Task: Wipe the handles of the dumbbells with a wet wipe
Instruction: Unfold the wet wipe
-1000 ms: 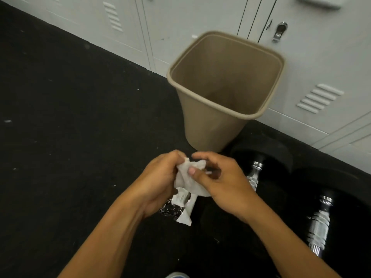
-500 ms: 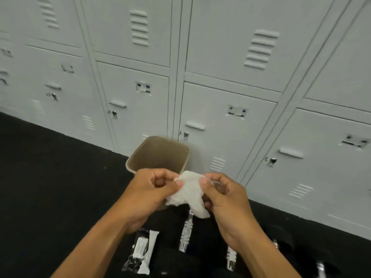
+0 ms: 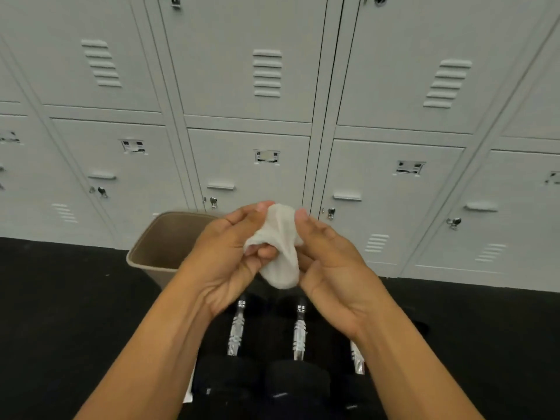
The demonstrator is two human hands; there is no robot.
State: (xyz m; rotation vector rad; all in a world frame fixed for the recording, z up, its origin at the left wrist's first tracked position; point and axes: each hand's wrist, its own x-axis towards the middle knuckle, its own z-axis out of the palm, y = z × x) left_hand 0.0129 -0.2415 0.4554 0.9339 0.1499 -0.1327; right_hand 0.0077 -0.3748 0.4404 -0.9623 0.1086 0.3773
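A crumpled white wet wipe [image 3: 281,253] hangs between my two hands in the middle of the view. My left hand [image 3: 230,262] pinches its left side with curled fingers and thumb. My right hand [image 3: 327,265] holds its right side, thumb against the top of the wipe. Below the hands, black dumbbells lie side by side on the dark floor. Two chrome knurled handles [image 3: 237,328] [image 3: 299,331] show fully. A third handle [image 3: 357,357] is partly hidden behind my right forearm. The hands are above the dumbbells, not touching them.
A tan plastic waste bin [image 3: 163,247] stands on the black floor to the left, against a wall of grey lockers [image 3: 266,86]. A white scrap [image 3: 188,392] peeks out beside my left forearm near the dumbbell heads.
The view has tilted up and then settled on the lockers. Both hands have risen with the wipe, and the wrapper that was under my left hand has dropped away.
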